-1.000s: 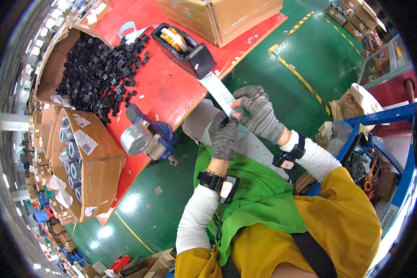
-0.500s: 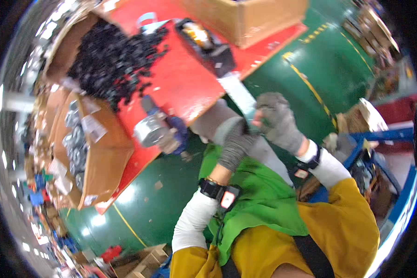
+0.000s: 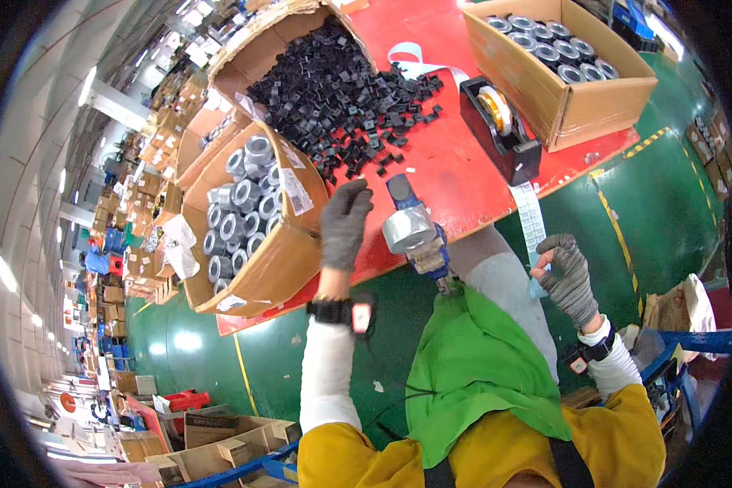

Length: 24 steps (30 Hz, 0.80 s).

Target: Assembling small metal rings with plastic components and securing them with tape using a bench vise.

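My left hand (image 3: 347, 225), in a grey glove, is raised with its fingers stretched out beside the carton of silver rings (image 3: 260, 276). Its fingertips lie near the loose black plastic pieces (image 3: 358, 106); nothing shows in its grasp. My right hand (image 3: 568, 281), gloved with bare fingertips, is closed at the lower end of a pale label strip (image 3: 529, 215) hanging off the table edge. The fingers partly hide that end. Between my hands, a silver ring-shaped part (image 3: 409, 228) sits on a blue clamp-like fixture (image 3: 429, 259) at the edge of the red table (image 3: 431, 179).
A black tape dispenser (image 3: 516, 159) with a yellowish roll stands at the table's right edge. Behind it is another carton (image 3: 581, 114) of silver rings. The black pieces spill from a tipped carton (image 3: 244, 65). A green apron (image 3: 484, 366) covers my lap.
My left hand has left the label strip and moved left, to the carton and the black pieces. My right hand has moved right and down. The view has shifted, bringing more table into sight.
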Tool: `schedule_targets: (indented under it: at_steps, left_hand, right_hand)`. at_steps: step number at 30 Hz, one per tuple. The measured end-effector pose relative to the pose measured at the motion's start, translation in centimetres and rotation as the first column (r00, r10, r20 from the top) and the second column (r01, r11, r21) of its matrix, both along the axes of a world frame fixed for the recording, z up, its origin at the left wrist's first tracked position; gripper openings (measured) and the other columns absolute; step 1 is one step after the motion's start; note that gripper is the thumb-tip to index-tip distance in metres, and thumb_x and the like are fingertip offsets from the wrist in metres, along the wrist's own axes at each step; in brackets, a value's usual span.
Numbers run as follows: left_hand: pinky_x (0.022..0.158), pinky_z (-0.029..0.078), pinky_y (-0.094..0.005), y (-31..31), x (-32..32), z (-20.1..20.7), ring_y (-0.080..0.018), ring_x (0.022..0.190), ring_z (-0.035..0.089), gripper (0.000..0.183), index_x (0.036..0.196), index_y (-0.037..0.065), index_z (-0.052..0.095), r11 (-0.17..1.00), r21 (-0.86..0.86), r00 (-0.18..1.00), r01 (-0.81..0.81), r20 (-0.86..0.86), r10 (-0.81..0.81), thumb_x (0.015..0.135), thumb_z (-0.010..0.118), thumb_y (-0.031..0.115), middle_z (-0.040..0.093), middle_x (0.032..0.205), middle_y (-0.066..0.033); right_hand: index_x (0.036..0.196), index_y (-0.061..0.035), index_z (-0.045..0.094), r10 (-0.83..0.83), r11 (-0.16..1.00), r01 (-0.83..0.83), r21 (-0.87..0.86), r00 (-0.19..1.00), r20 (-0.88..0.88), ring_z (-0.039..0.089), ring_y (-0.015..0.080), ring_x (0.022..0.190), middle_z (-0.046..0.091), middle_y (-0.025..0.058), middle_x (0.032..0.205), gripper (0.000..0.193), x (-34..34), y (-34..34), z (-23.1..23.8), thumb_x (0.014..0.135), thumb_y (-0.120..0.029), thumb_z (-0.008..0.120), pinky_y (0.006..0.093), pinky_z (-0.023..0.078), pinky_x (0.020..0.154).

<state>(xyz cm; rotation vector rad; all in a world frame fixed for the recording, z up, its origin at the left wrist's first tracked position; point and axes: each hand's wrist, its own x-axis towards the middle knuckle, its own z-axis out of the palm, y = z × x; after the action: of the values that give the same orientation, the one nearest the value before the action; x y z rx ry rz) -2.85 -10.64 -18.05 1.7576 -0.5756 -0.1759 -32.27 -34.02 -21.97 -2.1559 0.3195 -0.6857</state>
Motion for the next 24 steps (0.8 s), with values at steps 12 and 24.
schedule_targets:
  at_steps: [12,24]
  left_hand:
    - [0.071,0.048,-0.0428,-5.5,6.5,-3.6,-0.0332,0.085,0.059,0.024,0.091,0.008,0.063,0.659,0.683,0.826,-0.314,0.539,-0.166,0.073,0.067,0.023,0.056,0.09,-0.0155]
    - [0.058,0.048,-0.0311,1.3,-5.8,9.7,-0.0227,0.067,0.06,0.016,0.085,0.005,0.063,0.96,0.274,0.584,0.052,0.772,-0.252,0.071,0.071,0.004,0.061,0.077,-0.0085]
  right_hand:
    - [0.075,-0.0072,0.056,0.036,0.997,-0.033,-0.074,0.998,0.045,0.055,0.0273,0.087,0.057,0.0096,0.091,0.02,1.6,-0.2,2.2,0.063,-0.005,0.072,0.0358,0.044,0.076]
    - [0.08,-0.0028,0.06,0.504,0.655,-0.523,0.546,0.84,0.2,0.053,0.008,0.076,0.06,0.0011,0.078,0.017,11.8,2.9,12.7,0.081,-0.019,0.065,0.0246,0.043,0.069]
